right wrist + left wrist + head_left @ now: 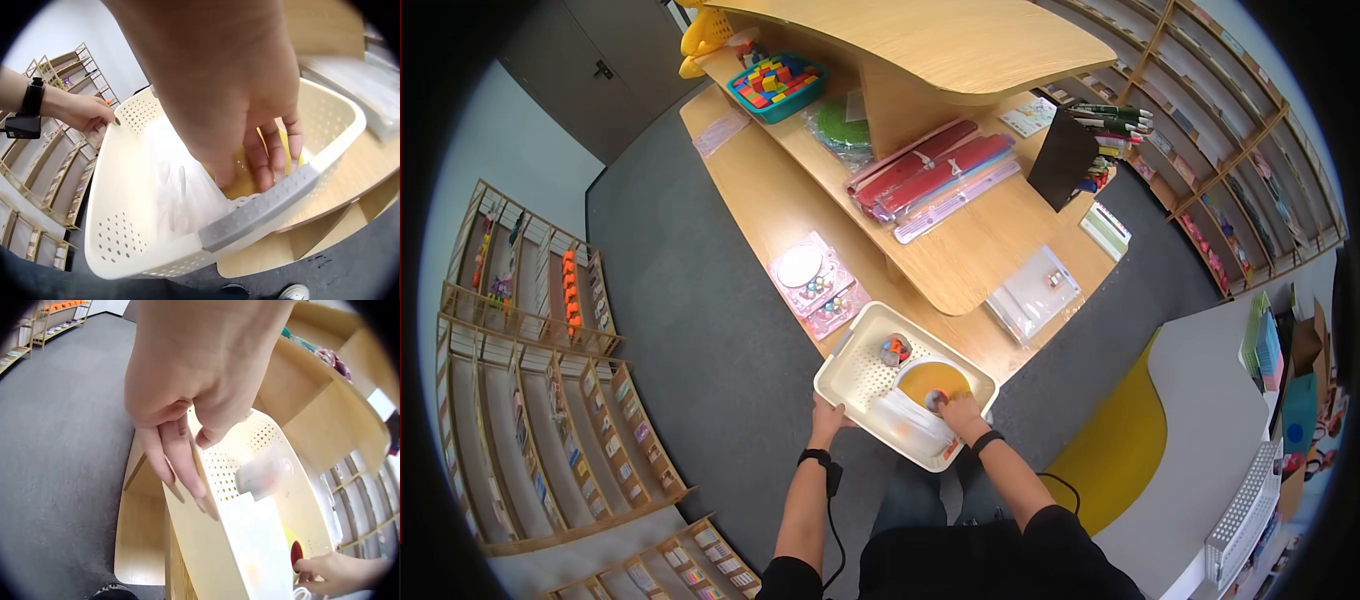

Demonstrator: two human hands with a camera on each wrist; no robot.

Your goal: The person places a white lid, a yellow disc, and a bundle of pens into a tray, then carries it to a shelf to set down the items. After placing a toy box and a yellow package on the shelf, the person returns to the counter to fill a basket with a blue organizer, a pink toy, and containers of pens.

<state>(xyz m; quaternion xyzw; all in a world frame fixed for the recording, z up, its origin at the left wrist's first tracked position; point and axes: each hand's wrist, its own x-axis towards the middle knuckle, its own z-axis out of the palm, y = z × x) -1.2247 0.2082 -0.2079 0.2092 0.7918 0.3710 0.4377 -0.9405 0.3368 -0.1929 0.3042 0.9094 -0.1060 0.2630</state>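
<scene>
A cream perforated plastic basket [852, 392] is held in front of the person, overlapping the shelf unit's near edge in the head view. The left hand [828, 420] grips its left rim, thumb inside and fingers outside, as the left wrist view shows. The right hand [962, 418] reaches inside the basket, its thumb and fingers around a small round thing with a dark red face [296, 552]; its kind I cannot tell. Under that hand lies a yellow disc [920, 380]. White clear-wrapped packs [912, 418] lie beside it. A small grey, orange and blue object [895, 350] sits farther back.
The wooden shelf unit [960, 255] holds a teal basket of colored blocks [818, 82], red wrapped packs [940, 165], pink packs [820, 285] and a clear bag [1040, 295]. Wall racks [530, 420] stand left. A white-and-yellow counter [1190, 400] stands right.
</scene>
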